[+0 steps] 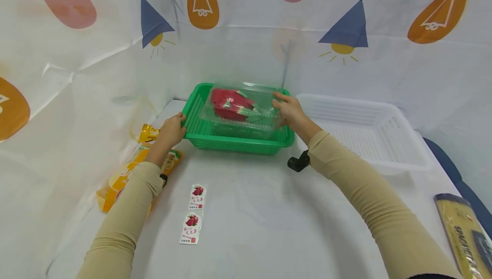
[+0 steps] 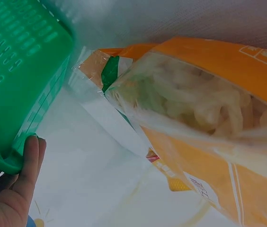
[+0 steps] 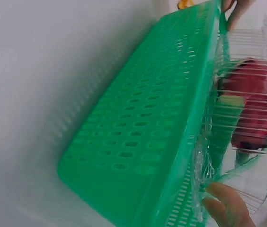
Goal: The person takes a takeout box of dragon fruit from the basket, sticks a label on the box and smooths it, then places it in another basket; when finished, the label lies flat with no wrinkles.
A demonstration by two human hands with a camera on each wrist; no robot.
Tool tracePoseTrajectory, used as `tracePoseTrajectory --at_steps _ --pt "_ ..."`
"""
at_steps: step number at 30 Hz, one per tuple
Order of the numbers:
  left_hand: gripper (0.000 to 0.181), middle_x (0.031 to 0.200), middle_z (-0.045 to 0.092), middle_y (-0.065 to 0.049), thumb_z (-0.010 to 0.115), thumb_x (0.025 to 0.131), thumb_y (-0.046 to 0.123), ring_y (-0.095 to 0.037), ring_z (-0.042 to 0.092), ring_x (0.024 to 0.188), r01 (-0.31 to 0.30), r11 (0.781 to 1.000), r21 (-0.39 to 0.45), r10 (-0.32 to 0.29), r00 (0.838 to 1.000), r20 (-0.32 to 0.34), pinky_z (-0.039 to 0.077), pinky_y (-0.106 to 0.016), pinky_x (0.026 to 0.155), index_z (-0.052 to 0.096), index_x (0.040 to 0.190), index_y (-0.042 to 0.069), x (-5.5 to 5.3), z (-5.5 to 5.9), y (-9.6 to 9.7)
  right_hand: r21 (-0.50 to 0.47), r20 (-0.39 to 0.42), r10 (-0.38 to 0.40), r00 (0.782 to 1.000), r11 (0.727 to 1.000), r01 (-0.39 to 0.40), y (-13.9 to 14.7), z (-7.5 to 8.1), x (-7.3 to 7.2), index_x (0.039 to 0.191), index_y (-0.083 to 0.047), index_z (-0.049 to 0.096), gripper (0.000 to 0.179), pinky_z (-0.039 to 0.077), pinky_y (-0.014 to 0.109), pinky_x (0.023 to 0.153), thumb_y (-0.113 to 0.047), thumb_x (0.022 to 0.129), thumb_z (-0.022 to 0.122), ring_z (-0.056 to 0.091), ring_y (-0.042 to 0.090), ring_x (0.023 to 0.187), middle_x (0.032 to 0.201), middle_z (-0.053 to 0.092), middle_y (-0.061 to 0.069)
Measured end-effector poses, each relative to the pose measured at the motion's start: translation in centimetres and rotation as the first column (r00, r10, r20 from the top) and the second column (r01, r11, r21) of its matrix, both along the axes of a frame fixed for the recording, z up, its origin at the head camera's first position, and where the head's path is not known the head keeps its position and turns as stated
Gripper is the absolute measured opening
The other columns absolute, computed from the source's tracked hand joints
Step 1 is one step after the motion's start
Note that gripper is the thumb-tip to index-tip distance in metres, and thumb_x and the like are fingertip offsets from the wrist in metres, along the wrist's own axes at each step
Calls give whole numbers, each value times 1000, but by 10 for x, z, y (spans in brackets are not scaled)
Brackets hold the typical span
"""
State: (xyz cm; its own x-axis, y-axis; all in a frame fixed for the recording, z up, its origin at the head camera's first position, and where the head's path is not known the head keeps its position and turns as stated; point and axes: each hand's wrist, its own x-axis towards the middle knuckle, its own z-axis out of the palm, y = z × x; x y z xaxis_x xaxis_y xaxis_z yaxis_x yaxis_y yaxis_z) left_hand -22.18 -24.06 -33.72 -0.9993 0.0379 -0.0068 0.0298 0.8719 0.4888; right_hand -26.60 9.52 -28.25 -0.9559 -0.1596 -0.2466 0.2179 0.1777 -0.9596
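My left hand (image 1: 171,131) grips the left rim of a green plastic basket (image 1: 238,144); the left wrist view shows its fingers at the basket's corner. On the right, my right hand (image 1: 289,110) holds the edge of a clear plastic clamshell box (image 1: 265,99). A red dragon fruit (image 1: 232,104) with green scales lies inside that box. The box is tilted at the basket's mouth, partly within it; whether it touches the basket floor is hidden. In the right wrist view, thumb and finger (image 3: 221,201) pinch the box's lip beside the green rim.
A white basket (image 1: 399,142) stands to the right. Left of the green basket lie an orange food bag (image 1: 124,178) and a small yellow packet (image 1: 147,133). Two dragon fruit stickers (image 1: 191,228) lie on the table in front. A spaghetti pack (image 1: 461,232) lies at the right edge.
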Motion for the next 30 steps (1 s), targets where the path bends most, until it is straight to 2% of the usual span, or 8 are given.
tracePoseTrajectory --at_steps 4,9,12,15,26,30 --pt "48 150 18 -27 39 96 -3 -43 26 133 -9 1000 7 9 1000 1 45 -38 70 27 142 -12 0 1 0 -2 -3 9 1000 1000 -9 1 3 3 150 -23 29 49 55 43 67 -21 102 42 51 45 114 152 23 15" --pt "47 149 19 -29 39 96 -3 -44 23 133 -3 1000 15 3 1000 -4 45 -43 81 27 141 -13 0 0 0 -6 -8 22 1000 1000 -22 3 6 6 150 -23 30 49 56 42 63 -20 102 42 52 45 111 152 23 16" --pt "47 148 19 -30 39 96 -3 -44 22 133 0 1000 13 0 1000 -6 43 -46 89 27 140 -14 1 -1 1 -14 -4 31 1000 999 -31 5 7 8 150 -23 29 50 56 43 63 -20 102 42 52 46 111 152 23 16" --pt "47 148 19 -30 39 96 -4 -44 21 133 4 1000 9 -4 1000 -7 41 -48 93 27 140 -14 0 -1 2 -17 0 37 999 999 -37 6 9 10 150 -23 29 50 55 44 65 -20 102 42 50 47 113 153 20 16" --pt "48 148 21 -30 40 95 -4 -45 21 134 11 1000 -5 -11 1000 -8 36 -50 98 28 139 -15 -1 2 4 -30 11 28 1000 999 -27 13 15 24 150 -23 30 50 55 43 65 -20 102 44 48 46 117 152 22 19" --pt "47 147 20 -30 40 95 -4 -45 23 133 8 1000 -3 -8 1000 -9 41 -48 92 28 139 -15 0 2 3 -24 -8 40 999 999 -40 16 16 30 149 -22 31 49 56 40 63 -20 102 44 49 46 116 151 24 20"
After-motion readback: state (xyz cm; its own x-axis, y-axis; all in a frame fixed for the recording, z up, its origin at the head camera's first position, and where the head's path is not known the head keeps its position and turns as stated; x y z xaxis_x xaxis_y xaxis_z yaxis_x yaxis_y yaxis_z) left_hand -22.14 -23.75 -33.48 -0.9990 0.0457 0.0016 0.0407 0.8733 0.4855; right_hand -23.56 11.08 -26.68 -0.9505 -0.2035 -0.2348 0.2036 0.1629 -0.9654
